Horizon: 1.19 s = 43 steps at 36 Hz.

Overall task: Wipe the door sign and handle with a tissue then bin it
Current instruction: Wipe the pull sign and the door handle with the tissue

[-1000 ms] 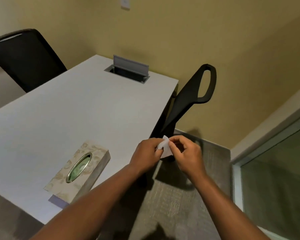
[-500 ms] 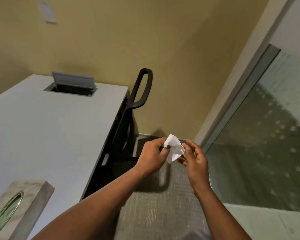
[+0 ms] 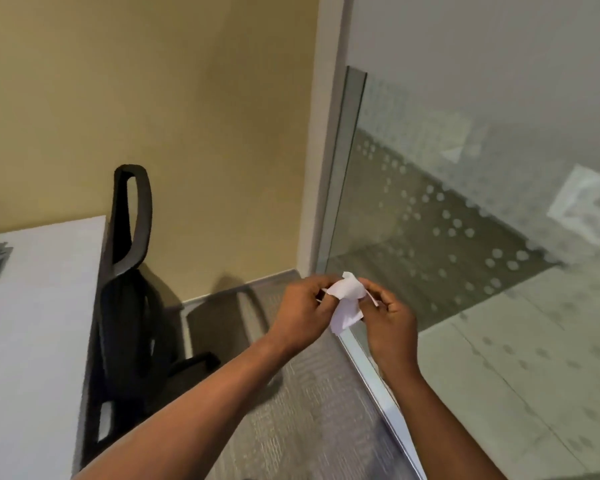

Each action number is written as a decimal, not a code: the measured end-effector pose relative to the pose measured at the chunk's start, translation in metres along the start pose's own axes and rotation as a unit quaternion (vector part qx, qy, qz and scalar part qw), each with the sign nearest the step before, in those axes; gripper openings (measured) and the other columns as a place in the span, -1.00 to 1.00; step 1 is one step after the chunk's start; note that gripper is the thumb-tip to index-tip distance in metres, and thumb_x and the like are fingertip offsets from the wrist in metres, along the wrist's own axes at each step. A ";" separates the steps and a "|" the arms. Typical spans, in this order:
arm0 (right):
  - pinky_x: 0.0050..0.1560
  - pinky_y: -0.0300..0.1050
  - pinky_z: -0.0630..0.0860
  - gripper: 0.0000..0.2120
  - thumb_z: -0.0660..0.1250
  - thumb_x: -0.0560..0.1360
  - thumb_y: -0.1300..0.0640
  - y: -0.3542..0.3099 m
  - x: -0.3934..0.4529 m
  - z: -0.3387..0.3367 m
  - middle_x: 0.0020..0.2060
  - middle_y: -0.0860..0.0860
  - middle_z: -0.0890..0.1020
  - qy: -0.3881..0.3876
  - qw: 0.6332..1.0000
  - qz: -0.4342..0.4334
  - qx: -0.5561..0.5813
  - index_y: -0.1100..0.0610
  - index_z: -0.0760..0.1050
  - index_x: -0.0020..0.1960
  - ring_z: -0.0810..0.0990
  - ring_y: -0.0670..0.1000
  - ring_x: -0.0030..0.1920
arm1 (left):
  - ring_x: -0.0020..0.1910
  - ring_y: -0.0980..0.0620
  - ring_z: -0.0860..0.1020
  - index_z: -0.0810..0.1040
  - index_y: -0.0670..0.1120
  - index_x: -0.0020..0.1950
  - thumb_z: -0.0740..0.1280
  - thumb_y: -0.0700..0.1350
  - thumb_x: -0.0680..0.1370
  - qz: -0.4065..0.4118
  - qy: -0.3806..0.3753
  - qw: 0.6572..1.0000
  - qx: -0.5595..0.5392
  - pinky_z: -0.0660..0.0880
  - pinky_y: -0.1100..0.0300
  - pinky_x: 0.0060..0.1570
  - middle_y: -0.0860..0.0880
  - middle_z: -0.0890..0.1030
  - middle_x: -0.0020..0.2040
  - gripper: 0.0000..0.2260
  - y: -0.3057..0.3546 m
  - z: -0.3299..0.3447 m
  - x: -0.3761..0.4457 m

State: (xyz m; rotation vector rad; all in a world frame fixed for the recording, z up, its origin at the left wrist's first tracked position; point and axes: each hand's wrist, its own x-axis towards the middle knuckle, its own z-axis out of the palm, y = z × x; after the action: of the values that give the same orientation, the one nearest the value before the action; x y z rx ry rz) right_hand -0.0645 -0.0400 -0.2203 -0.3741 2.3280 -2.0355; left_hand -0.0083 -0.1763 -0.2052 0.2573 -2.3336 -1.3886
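Observation:
A crumpled white tissue (image 3: 346, 301) hangs between both hands in front of me, above the carpet. My left hand (image 3: 300, 311) pinches its left edge with thumb and fingertips. My right hand (image 3: 390, 315) grips its right side. No door sign, door handle or bin is in view.
A glass wall (image 3: 465, 220) with frosted dots and a metal floor rail (image 3: 378, 379) runs along the right. A black office chair (image 3: 129, 296) is tucked against the white desk (image 3: 35, 323) at left. Grey carpet (image 3: 309, 427) lies below the hands; a yellow wall stands behind.
The view has swung right: the tissue box left the frame and the glass wall now fills the right side. Both hands kept hold of the tissue, which is more unfolded.

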 end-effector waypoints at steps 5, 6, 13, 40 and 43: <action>0.00 0.03 0.65 -0.54 0.33 0.57 0.25 -0.003 0.006 -0.006 -0.07 -0.27 0.71 0.093 0.996 0.014 0.014 -0.37 0.63 -0.08 0.68 -0.04 0.03 | 0.05 0.02 0.62 0.64 -0.11 0.27 0.23 -0.21 0.60 0.048 -0.058 0.997 -0.014 0.58 0.05 0.05 -0.02 0.68 0.11 -0.70 0.004 0.009 0.030; -0.02 0.05 0.66 -0.54 0.33 0.57 0.25 -0.005 0.007 -0.008 -0.08 -0.24 0.71 0.109 0.994 0.014 0.014 -0.36 0.63 -0.08 0.69 -0.01 0.01 | 0.06 0.02 0.62 0.63 -0.11 0.28 0.19 -0.17 0.59 0.053 -0.078 0.995 -0.027 0.58 0.08 0.04 -0.02 0.68 0.11 -0.67 0.006 0.011 0.037; -0.28 -0.16 0.65 -0.64 0.31 0.58 0.25 -0.026 0.022 -0.034 -0.19 -0.22 0.69 0.214 0.977 0.006 0.008 -0.22 0.64 -0.06 0.69 -0.06 -0.12 | -0.17 0.21 0.56 0.63 -0.09 0.13 0.13 -0.02 0.61 0.102 -0.212 0.971 -0.031 0.41 0.37 -0.24 0.06 0.64 -0.11 -0.68 0.021 0.045 0.079; -0.09 -0.07 0.68 -0.75 0.37 0.53 0.18 -0.084 0.015 -0.255 0.00 -0.03 0.72 0.370 0.926 -0.035 -0.063 0.08 0.65 0.19 0.71 -0.02 -0.03 | -0.03 0.05 0.65 0.68 -0.15 0.17 0.34 -0.24 0.60 0.266 -0.310 0.908 -0.095 0.53 0.27 -0.04 -0.05 0.73 0.04 -0.80 0.213 0.227 0.106; -0.15 -0.13 0.67 -0.79 0.35 0.56 0.18 -0.087 0.002 -0.276 -0.04 -0.02 0.72 0.385 0.922 -0.032 -0.039 0.11 0.66 0.16 0.72 -0.01 -0.07 | -0.04 0.14 0.67 0.70 -0.07 0.13 0.36 -0.22 0.57 0.259 -0.323 0.900 -0.133 0.58 0.27 -0.06 0.08 0.73 -0.02 -0.81 0.231 0.246 0.099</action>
State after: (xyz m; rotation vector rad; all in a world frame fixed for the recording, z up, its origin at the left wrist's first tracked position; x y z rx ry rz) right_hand -0.1014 0.2180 -0.0941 0.4579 2.8148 -2.4397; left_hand -0.1933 0.0965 -0.0816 -0.9770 -2.3601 -1.6290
